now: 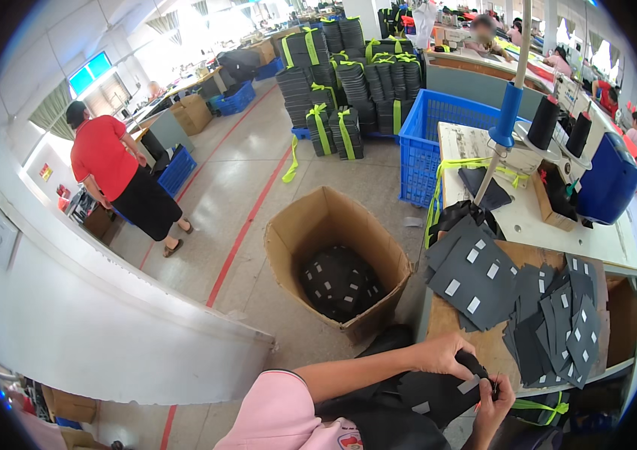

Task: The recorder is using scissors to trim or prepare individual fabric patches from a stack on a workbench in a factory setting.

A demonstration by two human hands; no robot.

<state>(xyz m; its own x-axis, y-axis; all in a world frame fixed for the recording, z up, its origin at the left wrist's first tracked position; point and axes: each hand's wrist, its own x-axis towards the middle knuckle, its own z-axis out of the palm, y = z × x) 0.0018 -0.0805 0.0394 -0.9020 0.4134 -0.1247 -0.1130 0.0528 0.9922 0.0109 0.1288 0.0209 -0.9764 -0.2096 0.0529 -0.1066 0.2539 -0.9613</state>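
Note:
A black fabric panel with white rectangular patches lies over my lap, its upper edge lifted and folded over. My left hand grips that folded edge from above, fingers closed on it. Close beside it my right hand pinches the panel's right corner by one of the white patches. Something thin shows at its fingertips, too small to make out. Just beyond my hands, flat dark panels with white patches lie on the wooden tabletop, and more of them are heaped to the right.
An open cardboard box with patched black pieces inside stands on the floor ahead. Behind it are strapped black stacks and a blue crate. A pole and black thread cones rise by the table. A person in red walks at left.

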